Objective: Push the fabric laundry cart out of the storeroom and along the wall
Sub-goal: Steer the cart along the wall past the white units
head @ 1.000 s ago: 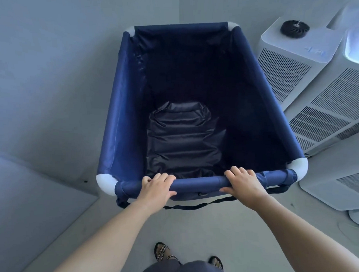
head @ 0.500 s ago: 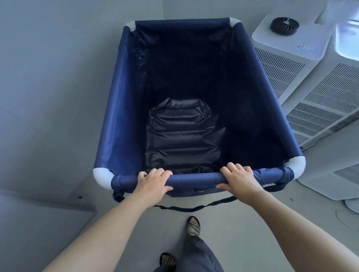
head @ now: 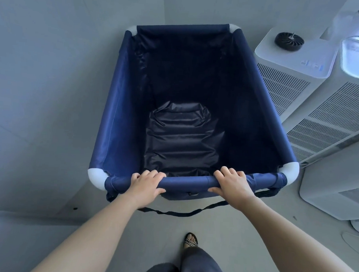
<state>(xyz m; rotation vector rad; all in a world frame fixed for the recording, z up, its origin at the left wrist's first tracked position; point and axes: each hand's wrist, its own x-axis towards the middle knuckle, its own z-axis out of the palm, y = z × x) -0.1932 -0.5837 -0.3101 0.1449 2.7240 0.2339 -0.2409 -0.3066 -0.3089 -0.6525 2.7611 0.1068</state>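
Observation:
A navy fabric laundry cart [head: 113, 122] with white plastic corner pieces fills the middle of the head view. Its inside is dark and holds only a crumpled black liner at the bottom. My left hand [head: 146, 184] grips the near top rail left of centre. My right hand [head: 233, 184] grips the same rail right of centre. A black strap [head: 181, 213] hangs in a loop below the rail. The cart's left side runs close beside the grey wall [head: 53, 79].
Two tall white louvred appliances [head: 288, 64] stand just right of the cart, the nearer one almost touching its side. A lower white unit [head: 334, 192] sits at the right edge. Grey floor [head: 99, 251] lies under my sandalled foot [head: 190, 240].
The cart has rolled forward along the wall past the white appliances. My feet have stepped, one sandal now forward. Both hands keep their grip on the rail.

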